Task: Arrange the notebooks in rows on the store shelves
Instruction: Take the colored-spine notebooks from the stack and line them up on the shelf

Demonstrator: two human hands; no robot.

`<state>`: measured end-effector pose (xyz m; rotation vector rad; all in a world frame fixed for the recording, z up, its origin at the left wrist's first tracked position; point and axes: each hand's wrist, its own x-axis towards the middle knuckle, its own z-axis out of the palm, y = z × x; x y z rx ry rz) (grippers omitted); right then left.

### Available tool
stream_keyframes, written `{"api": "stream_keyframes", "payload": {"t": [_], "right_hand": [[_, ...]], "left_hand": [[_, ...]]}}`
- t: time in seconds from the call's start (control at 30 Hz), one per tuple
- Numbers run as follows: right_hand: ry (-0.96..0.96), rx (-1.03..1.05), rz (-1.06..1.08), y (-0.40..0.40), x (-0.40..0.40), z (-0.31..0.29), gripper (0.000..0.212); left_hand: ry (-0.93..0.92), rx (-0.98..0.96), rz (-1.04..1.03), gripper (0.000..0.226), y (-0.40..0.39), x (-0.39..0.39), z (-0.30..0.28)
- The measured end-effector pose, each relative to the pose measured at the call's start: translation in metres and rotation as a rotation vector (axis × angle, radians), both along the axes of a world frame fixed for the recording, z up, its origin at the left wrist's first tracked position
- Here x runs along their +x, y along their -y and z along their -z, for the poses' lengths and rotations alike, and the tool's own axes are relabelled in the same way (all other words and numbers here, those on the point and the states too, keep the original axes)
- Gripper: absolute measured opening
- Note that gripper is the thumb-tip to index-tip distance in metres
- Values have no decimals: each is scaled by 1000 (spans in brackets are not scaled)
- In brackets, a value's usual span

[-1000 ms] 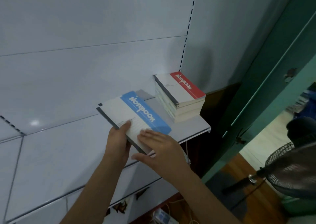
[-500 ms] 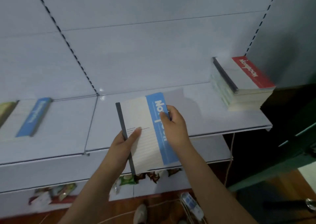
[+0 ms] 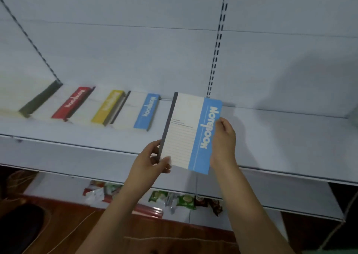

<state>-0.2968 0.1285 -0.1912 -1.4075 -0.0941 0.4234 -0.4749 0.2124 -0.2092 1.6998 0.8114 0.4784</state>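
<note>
Notebook with a blue band, cream lined cover and grey spine is held above the white metal shelf, left hand pinching its spine corner, right hand gripping the blue edge. Placing seems in hand; next, I judge, it should go down just right of the blue-banded notebook ending the row.

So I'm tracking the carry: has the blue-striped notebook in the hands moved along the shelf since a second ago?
Yes. The blue-striped notebook has gone left, away from the red-topped stack, which is now out of view, toward the row's blue notebook.
</note>
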Motion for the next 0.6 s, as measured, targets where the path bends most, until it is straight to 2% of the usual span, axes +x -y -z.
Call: {"api": "stream_keyframes", "payload": {"t": [0.13, 0.3, 0.43, 0.6], "right_hand": [[41, -41, -110, -60, -41, 2, 26], [81, -75, -202, -114, -63, -3, 28], [157, -151, -275, -153, -59, -10, 40], [237, -202, -374, -198, -36, -8, 35]], "left_hand": [[-139, 194, 32, 67, -61, -51, 11], [-205, 352, 44, 63, -118, -80, 8], [-247, 418, 29, 74, -161, -80, 10], [-275, 502, 22, 78, -206, -65, 8]]}}
